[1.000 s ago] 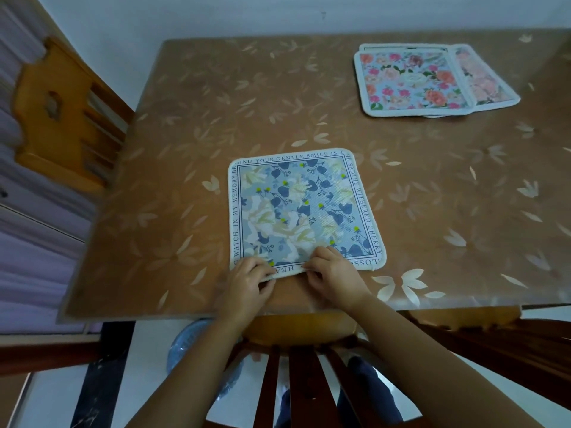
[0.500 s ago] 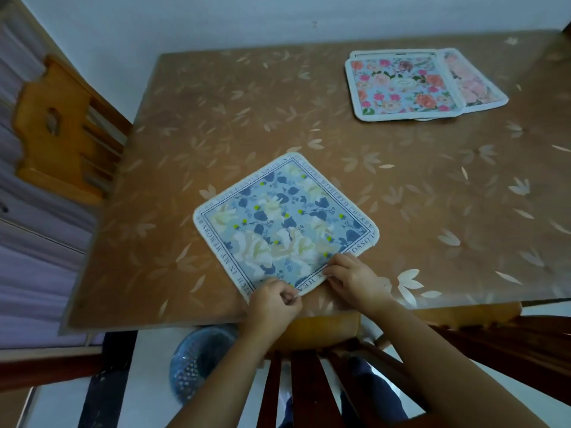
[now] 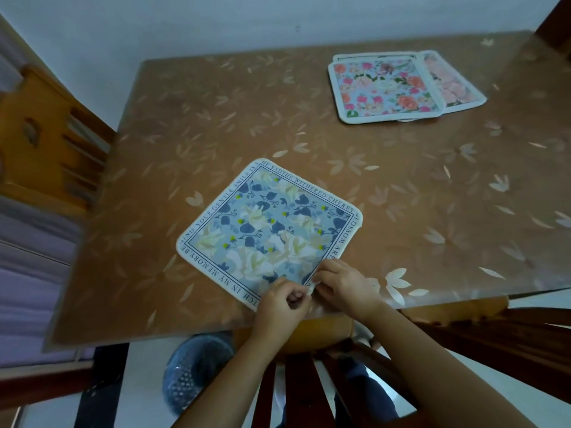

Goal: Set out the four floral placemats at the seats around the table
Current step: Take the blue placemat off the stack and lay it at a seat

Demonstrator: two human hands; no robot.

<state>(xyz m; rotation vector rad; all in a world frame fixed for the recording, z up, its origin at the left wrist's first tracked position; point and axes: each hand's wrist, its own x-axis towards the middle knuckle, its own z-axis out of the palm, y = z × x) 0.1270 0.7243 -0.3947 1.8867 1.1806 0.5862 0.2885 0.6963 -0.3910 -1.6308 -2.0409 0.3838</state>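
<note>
Blue placemat [image 3: 268,230]: flat, skewed, at near edge of table [image 3: 216,103].
Left hand [image 3: 279,304]: pinching its near corner.
Right hand [image 3: 343,284]: pinching same corner.
Pink placemats [image 3: 386,88]: stacked, far right corner.

Four floral placemats lay on the one surface [image 3: 432,211]. A single blue placemat [image 3: 265,230] sat right at the two hands, the left hand [image 3: 282,299] and the right hand [image 3: 343,284]. The other three were piled well beyond the right hand: one rose placemat [image 3: 383,88] on top, one peach placemat [image 3: 454,88] poking out sideways, and one third placemat [image 3: 370,54] showing only a thin edge. I could be sure of two chairs, one orange chair [image 3: 46,149] far off the left hand and one slatted chair [image 3: 296,381] beneath both hands. One blue basket [image 3: 191,375] stood on the floor below the left hand.
</note>
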